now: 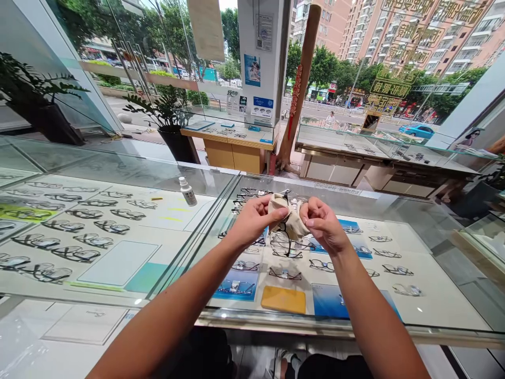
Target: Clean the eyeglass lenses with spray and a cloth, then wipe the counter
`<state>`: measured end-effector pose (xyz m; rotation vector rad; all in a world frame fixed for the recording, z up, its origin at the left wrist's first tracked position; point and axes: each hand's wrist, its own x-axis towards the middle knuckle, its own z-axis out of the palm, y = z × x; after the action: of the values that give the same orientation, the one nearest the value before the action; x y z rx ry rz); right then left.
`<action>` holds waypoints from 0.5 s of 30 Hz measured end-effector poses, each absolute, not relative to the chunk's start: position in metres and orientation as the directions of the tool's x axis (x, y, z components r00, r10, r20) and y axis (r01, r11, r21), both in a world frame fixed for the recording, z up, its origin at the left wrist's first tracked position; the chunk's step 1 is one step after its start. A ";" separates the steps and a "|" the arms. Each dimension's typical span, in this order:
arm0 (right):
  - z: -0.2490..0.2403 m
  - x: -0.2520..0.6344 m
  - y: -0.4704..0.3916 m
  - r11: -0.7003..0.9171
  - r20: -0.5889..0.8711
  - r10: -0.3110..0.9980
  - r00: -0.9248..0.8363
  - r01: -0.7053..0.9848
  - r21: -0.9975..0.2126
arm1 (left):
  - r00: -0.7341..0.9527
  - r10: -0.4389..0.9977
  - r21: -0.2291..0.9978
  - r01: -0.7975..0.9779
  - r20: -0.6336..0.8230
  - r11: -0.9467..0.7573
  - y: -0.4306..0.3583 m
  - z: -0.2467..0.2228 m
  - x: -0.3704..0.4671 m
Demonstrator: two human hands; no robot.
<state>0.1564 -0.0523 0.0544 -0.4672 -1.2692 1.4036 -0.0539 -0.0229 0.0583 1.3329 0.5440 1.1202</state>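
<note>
Above the glass counter I hold a cream-coloured cloth (pixel 295 223) with both hands. My left hand (pixel 258 216) is closed, thumb pressing the cloth's left side against a dark-framed pair of eyeglasses (pixel 290 246). Part of that frame is covered by the cloth, and its outline blends with the frames under the glass. My right hand (pixel 322 223) pinches the right side of the cloth between thumb and fingers; whether it also grips the eyeglasses I cannot tell.
Rows of eyeglasses (pixel 284 273) and a yellow case (pixel 283 299) lie inside the display counter below. A small white bottle (pixel 188 191) stands to the left on the glass. Beyond are potted plants (pixel 173 121), a wooden post (pixel 302 79) and more display counters (pixel 379 150).
</note>
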 end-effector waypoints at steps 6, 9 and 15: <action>0.055 0.155 -0.052 0.194 0.335 0.896 -0.292 -0.422 -0.886 | 0.475 0.839 0.944 -0.307 0.265 -0.124 -0.025 0.058 -0.053; 0.055 0.155 -0.053 0.185 0.329 0.892 -0.310 -0.413 -0.892 | 0.502 0.821 0.940 -0.321 0.272 -0.115 -0.026 0.060 -0.053; 0.053 0.155 -0.053 0.208 0.338 0.883 -0.325 -0.373 -0.904 | 0.537 0.807 0.947 -0.310 0.246 -0.082 -0.029 0.058 -0.051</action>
<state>0.1549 -0.0528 0.0527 -0.5391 -1.3432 1.3985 -0.0512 -0.0288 0.0577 1.3537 0.4752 0.9867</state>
